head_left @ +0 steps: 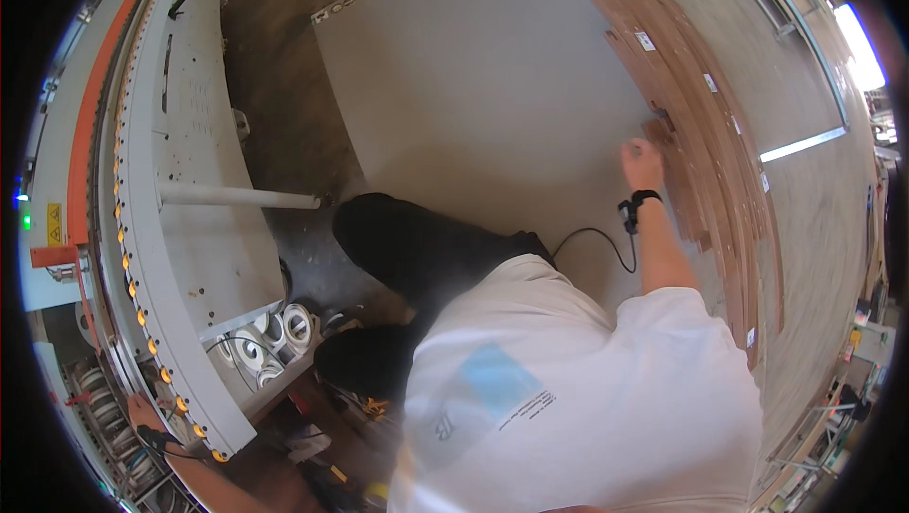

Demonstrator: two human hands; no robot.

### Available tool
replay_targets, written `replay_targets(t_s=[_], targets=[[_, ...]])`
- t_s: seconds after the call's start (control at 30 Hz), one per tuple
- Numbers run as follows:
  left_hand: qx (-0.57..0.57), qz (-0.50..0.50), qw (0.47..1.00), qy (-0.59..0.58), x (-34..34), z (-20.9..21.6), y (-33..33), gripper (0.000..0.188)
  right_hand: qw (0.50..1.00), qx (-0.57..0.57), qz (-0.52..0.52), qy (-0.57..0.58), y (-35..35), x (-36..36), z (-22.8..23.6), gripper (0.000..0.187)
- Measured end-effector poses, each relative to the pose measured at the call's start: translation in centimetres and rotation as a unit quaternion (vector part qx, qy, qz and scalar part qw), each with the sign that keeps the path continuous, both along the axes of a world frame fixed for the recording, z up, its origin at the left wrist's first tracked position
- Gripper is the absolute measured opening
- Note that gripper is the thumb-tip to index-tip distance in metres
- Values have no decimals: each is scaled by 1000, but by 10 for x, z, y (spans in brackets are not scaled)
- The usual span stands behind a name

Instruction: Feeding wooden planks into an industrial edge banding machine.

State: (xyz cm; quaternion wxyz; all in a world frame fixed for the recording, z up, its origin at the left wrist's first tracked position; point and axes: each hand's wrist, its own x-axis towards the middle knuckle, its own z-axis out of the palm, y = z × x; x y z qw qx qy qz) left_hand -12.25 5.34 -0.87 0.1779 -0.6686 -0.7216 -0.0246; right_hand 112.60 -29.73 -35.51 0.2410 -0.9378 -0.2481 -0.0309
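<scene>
My left hand (145, 412) is low at the far left, against the outer side of a long grey machine (204, 257) edged with a row of yellow-orange rollers (142, 317). Its fingers are small and partly hidden there, so their grip cannot be made out. My right hand (644, 165) hangs over the right part of a large grey sheet (473, 68), with its fingers curled in and nothing visible in them. Just beyond it lies a stack of long brown boards (705, 144) with small white labels. A black band with a small device and cable (629, 215) is on my right wrist.
A pale bar (241, 196) juts from the machine toward my legs. White rolls (297, 324) sit on a shelf at its near end. Farther right are a metal frame (805, 142) on the concrete floor and cluttered racks (857, 390).
</scene>
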Motion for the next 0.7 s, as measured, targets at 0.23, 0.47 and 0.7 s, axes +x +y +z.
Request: replay_targets(t_s=[0.23, 0.47, 0.7], targets=[[0, 21, 996, -85, 48, 0, -41, 36, 962, -185, -189, -69, -87, 105, 48, 80], [15, -1, 996, -90, 62, 11, -76, 36, 924, -310, -202, 91, -76, 103, 82, 91], [46, -16, 992, -112, 83, 3, -78, 34, 933, -280, -212, 74, -85, 112, 62, 89]])
